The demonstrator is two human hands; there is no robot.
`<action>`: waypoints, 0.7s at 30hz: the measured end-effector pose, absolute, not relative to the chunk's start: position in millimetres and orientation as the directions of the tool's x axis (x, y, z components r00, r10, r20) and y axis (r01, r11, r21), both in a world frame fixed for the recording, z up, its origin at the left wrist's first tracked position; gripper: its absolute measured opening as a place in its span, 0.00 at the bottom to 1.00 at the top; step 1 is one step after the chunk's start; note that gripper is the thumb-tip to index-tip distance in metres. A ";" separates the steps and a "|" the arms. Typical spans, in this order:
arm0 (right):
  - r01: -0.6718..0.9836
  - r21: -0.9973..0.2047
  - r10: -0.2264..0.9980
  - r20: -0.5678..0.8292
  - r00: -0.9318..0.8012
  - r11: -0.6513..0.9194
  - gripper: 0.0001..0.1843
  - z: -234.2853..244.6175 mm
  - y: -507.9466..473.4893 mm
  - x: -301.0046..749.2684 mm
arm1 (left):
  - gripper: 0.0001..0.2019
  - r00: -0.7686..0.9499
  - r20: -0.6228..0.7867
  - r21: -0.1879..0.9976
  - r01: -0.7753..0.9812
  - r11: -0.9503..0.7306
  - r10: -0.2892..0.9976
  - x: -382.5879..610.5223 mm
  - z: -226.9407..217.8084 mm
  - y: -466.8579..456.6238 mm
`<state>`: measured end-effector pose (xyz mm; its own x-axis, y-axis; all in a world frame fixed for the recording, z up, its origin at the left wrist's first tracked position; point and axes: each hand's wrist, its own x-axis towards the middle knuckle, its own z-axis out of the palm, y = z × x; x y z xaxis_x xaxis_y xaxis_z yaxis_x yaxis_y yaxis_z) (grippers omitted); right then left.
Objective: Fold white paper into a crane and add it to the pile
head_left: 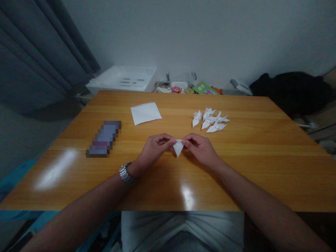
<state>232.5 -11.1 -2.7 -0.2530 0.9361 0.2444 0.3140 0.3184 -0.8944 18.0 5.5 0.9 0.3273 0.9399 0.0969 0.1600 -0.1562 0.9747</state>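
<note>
A small piece of folded white paper [178, 148], kite-shaped with its point toward me, is pinched between both hands above the wooden table [262, 168]. My left hand [159, 145], with a metal watch [127, 173] on its wrist, grips the upper left corner between thumb and fingers. At the upper right corner, my right hand [201, 147] holds it the same way. Beyond my right hand lie several folded white paper cranes [210, 120] in a loose cluster. A flat white sheet [146, 113] with a perforated edge rests farther back on the left.
A phone-like object [104, 138], blurred out by pixels, lies on the table's left side. Behind the far edge stand a white foam box [123, 77], a green packet [206, 88] and other small items. Dark cloth [294, 89] is heaped at the back right.
</note>
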 end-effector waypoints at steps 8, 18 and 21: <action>0.306 -0.900 0.936 0.235 -0.264 0.312 0.14 -4.4 -10.6 227.6 | 0.11 0.304 0.130 0.954 0.220 -0.202 0.944 18.0 7.0 2.5; 0.428 -0.851 0.934 0.178 -0.309 0.304 0.13 -0.2 -16.0 226.0 | 0.10 0.289 0.170 0.919 0.300 -0.257 0.942 21.1 -1.9 -0.7; 0.417 -0.851 0.924 0.182 -0.336 0.319 0.13 1.0 -16.4 227.1 | 0.08 0.315 0.187 0.906 0.311 -0.288 0.930 21.4 -1.3 -1.6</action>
<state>227.1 -16.4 1.0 -0.3359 0.9242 0.1819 0.4175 0.3192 -0.8508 21.4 -1.6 -1.3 0.3153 0.9304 0.1871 0.3110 -0.2876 0.9058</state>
